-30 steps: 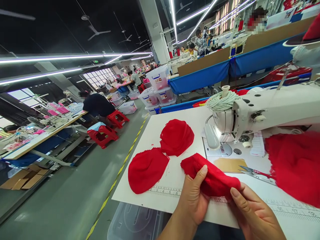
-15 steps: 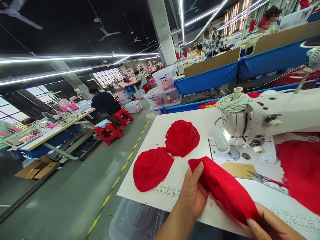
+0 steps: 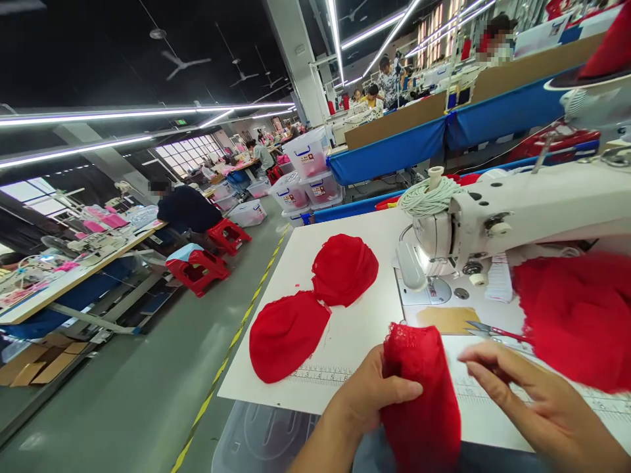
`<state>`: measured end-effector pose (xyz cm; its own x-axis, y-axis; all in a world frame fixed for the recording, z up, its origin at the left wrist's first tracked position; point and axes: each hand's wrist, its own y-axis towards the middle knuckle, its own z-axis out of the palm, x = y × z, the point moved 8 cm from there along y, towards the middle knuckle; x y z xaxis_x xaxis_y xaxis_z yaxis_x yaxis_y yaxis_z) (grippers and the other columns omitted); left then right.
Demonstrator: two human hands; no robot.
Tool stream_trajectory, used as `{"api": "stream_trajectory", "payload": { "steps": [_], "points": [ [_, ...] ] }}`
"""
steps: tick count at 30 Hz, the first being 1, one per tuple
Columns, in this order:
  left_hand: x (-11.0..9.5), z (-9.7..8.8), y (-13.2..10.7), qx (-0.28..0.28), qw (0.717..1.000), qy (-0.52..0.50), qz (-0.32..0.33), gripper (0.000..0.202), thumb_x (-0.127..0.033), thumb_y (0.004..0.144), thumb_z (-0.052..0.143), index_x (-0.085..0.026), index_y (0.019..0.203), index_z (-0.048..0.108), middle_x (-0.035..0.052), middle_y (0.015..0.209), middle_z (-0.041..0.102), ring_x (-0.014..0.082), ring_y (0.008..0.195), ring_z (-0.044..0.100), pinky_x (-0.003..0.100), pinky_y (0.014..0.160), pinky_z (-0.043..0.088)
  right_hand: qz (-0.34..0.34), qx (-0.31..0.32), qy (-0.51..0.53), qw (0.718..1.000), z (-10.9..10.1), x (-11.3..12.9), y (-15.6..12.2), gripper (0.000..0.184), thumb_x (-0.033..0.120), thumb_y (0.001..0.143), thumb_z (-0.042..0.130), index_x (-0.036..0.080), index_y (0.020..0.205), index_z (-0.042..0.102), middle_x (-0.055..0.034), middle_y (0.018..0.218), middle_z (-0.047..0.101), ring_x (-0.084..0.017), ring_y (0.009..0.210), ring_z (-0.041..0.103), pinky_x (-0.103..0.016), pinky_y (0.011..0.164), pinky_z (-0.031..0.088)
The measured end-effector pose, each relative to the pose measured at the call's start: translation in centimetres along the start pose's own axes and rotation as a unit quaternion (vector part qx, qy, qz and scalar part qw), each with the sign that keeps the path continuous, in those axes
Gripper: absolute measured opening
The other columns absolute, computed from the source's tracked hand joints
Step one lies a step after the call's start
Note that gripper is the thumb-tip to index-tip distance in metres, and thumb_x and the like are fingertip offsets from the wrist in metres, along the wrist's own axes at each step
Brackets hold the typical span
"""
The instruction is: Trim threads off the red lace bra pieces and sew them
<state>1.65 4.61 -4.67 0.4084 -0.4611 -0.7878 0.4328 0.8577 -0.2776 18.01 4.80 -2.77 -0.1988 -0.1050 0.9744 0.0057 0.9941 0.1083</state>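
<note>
My left hand [image 3: 377,391] grips a folded red fabric piece [image 3: 424,401], thumb across its front. The piece hangs upright at the table's front edge, with a lacy upper rim. Just right of it, my right hand [image 3: 530,391] is off the cloth, thumb and forefinger slightly apart with nothing visible between them. Two red fabric cups [image 3: 345,269] [image 3: 288,336] lie joined at one corner on the white table [image 3: 290,263], left of the sewing machine [image 3: 438,236]. Thread snips [image 3: 497,332] rest behind my right hand, partly hidden by red sheer fabric [image 3: 576,322].
A tan card [image 3: 446,318] lies near the needle plate. A printed ruler [image 3: 320,374] runs along the table's front. Below is a clear plastic bin [image 3: 261,437]. Stacked boxes [image 3: 308,157], red stools [image 3: 197,269] and people at other machines stand beyond the aisle.
The red piece has turned from slanting between both hands to hanging upright in my left hand. My right hand has let go of its lower end and risen. The view has shifted right.
</note>
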Motion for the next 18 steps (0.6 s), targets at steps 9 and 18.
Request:
{"api": "stream_trajectory", "payload": {
  "steps": [9, 18],
  "points": [
    [0.3, 1.4, -0.5, 0.074, 0.994, 0.072, -0.035, 0.042, -0.042, 0.055, 0.085, -0.015, 0.085, 0.074, 0.0076, 0.081, 0.07, 0.0275, 0.085, 0.065, 0.032, 0.077, 0.043, 0.028, 0.23, 0.058, 0.971, 4.5, 1.6, 2.8, 0.049, 0.06, 0.094, 0.041, 0.023, 0.064, 0.052, 0.0018, 0.065, 0.047, -0.017, 0.061, 0.044, -0.029, 0.058, 0.038],
    [0.4, 0.5, -0.1, 0.05, 0.997, 0.055, -0.037, 0.042, -0.038, 0.052, 0.086, -0.015, 0.084, 0.073, 0.0044, 0.075, 0.066, 0.0204, 0.074, 0.06, 0.028, 0.073, 0.041, 0.11, 0.198, 0.141, 0.964, 4.4, 1.2, 1.9, 0.045, 0.062, 0.083, 0.058, 0.022, 0.062, 0.052, 0.004, 0.06, 0.043, -0.014, 0.056, 0.035, -0.026, 0.052, 0.026]
  ]
}}
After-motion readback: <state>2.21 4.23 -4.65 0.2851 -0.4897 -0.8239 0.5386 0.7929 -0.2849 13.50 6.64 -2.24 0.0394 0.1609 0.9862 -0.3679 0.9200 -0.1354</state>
